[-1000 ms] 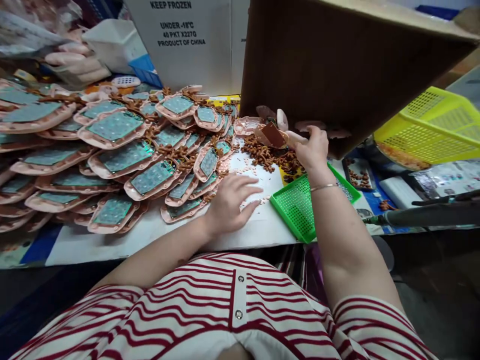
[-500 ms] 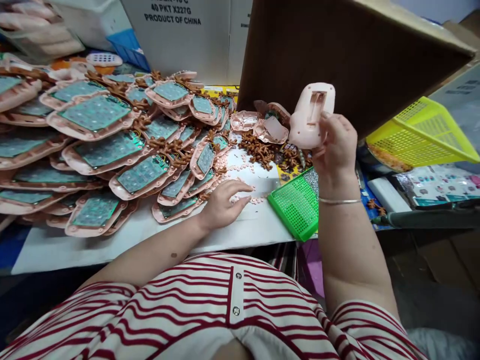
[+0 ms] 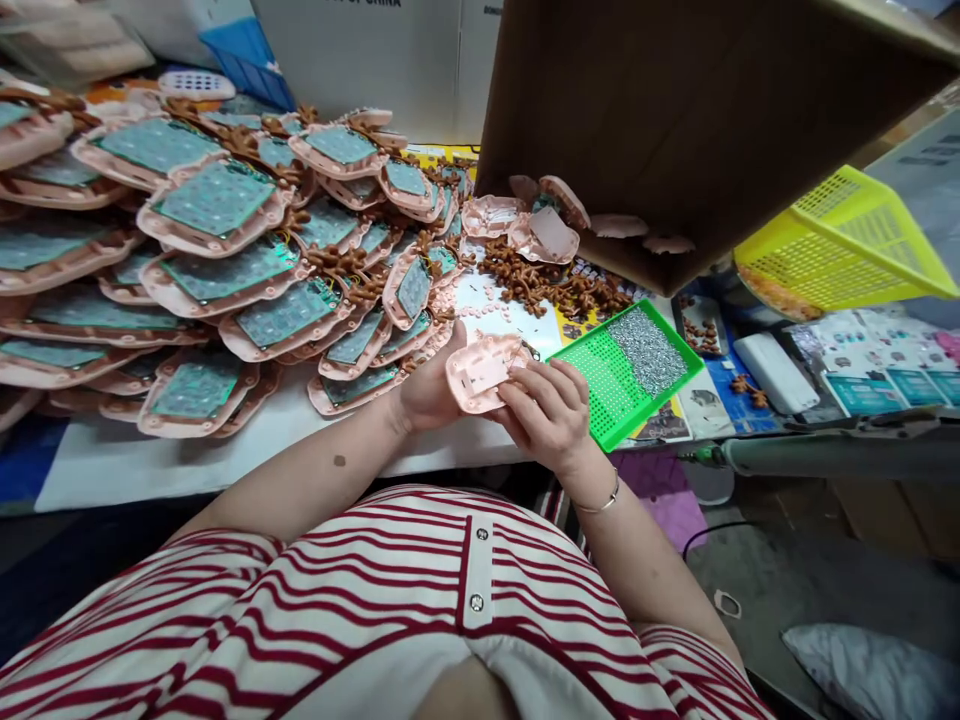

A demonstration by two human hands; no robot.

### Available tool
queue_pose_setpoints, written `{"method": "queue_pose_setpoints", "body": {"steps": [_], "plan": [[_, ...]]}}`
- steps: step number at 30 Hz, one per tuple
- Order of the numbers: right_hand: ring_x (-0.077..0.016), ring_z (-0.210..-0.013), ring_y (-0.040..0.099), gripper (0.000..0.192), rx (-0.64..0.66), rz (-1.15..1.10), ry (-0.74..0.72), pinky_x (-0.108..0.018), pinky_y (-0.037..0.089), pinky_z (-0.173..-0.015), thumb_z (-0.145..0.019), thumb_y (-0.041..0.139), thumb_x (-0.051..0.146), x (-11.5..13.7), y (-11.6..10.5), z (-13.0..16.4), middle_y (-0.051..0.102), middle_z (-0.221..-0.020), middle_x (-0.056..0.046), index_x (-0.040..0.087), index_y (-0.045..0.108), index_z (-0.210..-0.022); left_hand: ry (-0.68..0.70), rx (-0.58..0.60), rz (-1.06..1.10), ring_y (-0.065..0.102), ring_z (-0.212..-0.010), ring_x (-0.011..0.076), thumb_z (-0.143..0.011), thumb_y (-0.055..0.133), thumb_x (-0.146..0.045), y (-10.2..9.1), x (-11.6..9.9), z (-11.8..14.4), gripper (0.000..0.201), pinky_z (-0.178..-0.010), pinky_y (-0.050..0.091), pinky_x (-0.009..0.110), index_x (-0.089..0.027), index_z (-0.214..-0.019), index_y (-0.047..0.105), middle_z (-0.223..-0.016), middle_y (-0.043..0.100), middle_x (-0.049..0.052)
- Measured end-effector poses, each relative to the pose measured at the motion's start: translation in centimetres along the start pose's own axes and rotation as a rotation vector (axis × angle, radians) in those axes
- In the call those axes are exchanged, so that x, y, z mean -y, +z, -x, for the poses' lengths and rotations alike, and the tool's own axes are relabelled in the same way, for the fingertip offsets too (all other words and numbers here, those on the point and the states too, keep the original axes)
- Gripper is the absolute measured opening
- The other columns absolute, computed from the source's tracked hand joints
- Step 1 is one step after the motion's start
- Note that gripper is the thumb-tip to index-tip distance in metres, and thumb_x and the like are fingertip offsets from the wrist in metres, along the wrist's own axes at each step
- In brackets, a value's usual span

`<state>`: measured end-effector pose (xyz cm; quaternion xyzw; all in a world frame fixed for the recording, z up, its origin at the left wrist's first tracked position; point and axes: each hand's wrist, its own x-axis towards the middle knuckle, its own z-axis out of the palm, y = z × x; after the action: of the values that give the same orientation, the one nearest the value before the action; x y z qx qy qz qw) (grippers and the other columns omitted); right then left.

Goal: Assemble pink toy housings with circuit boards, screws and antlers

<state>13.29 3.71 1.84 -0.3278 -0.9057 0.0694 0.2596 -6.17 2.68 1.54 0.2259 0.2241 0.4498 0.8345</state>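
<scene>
A pink plastic shell, its hollow inner side facing up, is held between both hands above the white work surface. My left hand is closed around its left end, the thumb raised and the fingers hidden beneath. My right hand pinches its right end with curled fingers. Left of the hands lies a big pile of pink shells with green circuit boards in them. Brown branching pieces lie beyond my hands, with small pink bits scattered near them.
A green perforated tray with small metal screws sits beside my right hand. Behind it, a large cardboard box lies open with pink shells at its mouth. A yellow basket and a white block are at the right.
My right hand has come down and left from in front of the box, bringing the pink shell, now turned inner side up. My left hand has closed on the shell too.
</scene>
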Motion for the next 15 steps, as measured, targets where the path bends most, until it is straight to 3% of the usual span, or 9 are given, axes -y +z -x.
{"method": "queue_pose_setpoints", "body": {"steps": [4,7,11,13,15], "plan": [[-0.0261,-0.118,0.066,0.041,-0.127,0.101,-0.233,-0.047,0.049,-0.106,-0.083,0.075,0.048,0.5,0.2,1.2,0.073,-0.126,-0.004,0.035,0.066,-0.121,-0.065,-0.001,0.076,0.072,-0.093,0.0236,-0.073,0.078,-0.052,0.0,-0.2,0.5,0.058,-0.086,0.057,0.034,-0.013,-0.113,0.067,-0.102,0.075,0.012],[-0.0252,-0.118,0.064,0.044,-0.364,-0.022,-0.211,-0.046,0.051,-0.103,-0.089,0.066,0.047,0.8,0.2,1.5,0.07,-0.127,-0.009,0.029,0.061,-0.129,-0.034,-0.046,0.082,0.073,-0.085,0.0225,-0.07,0.076,-0.027,-0.2,-0.8,1.1,0.05,-0.083,0.058,0.032,-0.008,-0.115,0.067,-0.097,0.076,0.012],[-0.0234,-0.117,0.063,0.036,-0.591,-0.559,0.238,-0.047,0.051,-0.103,-0.096,0.052,0.048,0.7,0.6,0.7,0.067,-0.124,-0.009,0.029,0.062,-0.124,-0.052,-0.023,-0.041,0.075,-0.088,0.0296,-0.06,0.067,-0.01,-0.1,-1.5,2.5,0.058,-0.083,0.06,0.04,-0.009,-0.118,0.065,-0.096,0.077,0.014],[-0.02,-0.113,0.065,0.034,-0.607,-0.921,0.49,-0.044,0.052,-0.103,-0.096,0.051,0.051,0.7,1.2,0.0,0.068,-0.122,-0.007,0.029,0.063,-0.119,-0.078,0.012,-0.085,0.074,-0.096,0.0342,-0.055,0.065,-0.007,0.0,-1.6,3.5,0.065,-0.084,0.061,0.046,-0.012,-0.119,0.065,-0.103,0.076,0.014],[-0.0162,-0.107,0.067,0.035,-0.581,-1.255,0.698,-0.038,0.053,-0.101,-0.094,0.052,0.054,1.0,2.2,-0.6,0.069,-0.12,-0.005,0.027,0.063,-0.114,-0.074,0.039,-0.109,0.074,-0.099,0.0352,-0.054,0.064,-0.008,0.1,-1.8,4.8,0.069,-0.08,0.062,0.044,-0.014,-0.122,0.063,-0.107,0.076,0.015]]}}
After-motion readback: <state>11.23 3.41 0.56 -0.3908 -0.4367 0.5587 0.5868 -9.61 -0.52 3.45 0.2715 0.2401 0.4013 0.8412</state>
